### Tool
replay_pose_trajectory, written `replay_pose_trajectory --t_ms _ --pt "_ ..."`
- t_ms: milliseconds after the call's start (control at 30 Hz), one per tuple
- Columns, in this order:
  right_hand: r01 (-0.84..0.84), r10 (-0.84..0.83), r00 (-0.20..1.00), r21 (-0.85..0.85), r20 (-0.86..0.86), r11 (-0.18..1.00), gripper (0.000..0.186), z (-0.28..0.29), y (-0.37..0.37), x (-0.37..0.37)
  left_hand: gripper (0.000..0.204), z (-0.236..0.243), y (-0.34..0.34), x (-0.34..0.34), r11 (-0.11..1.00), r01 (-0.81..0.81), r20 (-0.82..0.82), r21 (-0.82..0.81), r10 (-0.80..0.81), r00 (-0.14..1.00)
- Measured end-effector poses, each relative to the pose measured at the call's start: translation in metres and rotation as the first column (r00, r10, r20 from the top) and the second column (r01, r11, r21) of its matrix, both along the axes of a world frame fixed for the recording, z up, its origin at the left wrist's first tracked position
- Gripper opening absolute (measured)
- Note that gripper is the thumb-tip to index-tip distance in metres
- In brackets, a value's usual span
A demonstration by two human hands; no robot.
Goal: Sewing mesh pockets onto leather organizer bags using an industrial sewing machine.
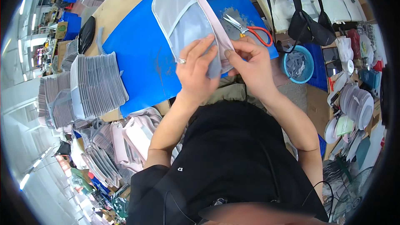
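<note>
The left hand (pixel 195 71) grips the grey cloth (pixel 178 10) and the right hand (pixel 254 64) pinches its pink edge (pixel 221 33), which looks mostly joined, near end maybe left.

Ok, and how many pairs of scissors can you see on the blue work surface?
1: the red-handled scissors, on the blue work surface just beyond the right hand, blades apart. Others may be hidden under the fabric piece.
</note>
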State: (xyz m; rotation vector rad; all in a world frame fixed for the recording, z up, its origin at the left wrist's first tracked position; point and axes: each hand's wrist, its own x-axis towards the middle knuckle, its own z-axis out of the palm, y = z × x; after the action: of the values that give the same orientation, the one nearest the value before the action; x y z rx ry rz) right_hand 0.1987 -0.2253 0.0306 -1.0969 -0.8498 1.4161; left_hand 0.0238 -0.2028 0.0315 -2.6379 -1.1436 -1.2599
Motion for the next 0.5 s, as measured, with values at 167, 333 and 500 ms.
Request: replay_pose_trajectory --t_ms 167,333,500 --pt "0.011 -0.011 0.995 0.001 -0.1 1.0 0.022 -0.001 -0.002 -0.005 0.041 0.031 0.002 0.005 0.998 0.042 -0.057 0.055 -0.039 0.998" --pt "-0.008 0.007 0.964 -0.003 -0.264 1.0 0.021 0.0 0.006 -0.014 0.033 0.062 0.012 0.011 0.991 0.069 -0.27 0.118 -0.035 0.962" --pt "-0.009 0.019 0.956 0.037 -0.293 0.999 0.02 0.004 0.034 -0.022 0.03 0.076 0.041 0.006 0.988 0.11 -0.368 0.107 -0.064 0.928"
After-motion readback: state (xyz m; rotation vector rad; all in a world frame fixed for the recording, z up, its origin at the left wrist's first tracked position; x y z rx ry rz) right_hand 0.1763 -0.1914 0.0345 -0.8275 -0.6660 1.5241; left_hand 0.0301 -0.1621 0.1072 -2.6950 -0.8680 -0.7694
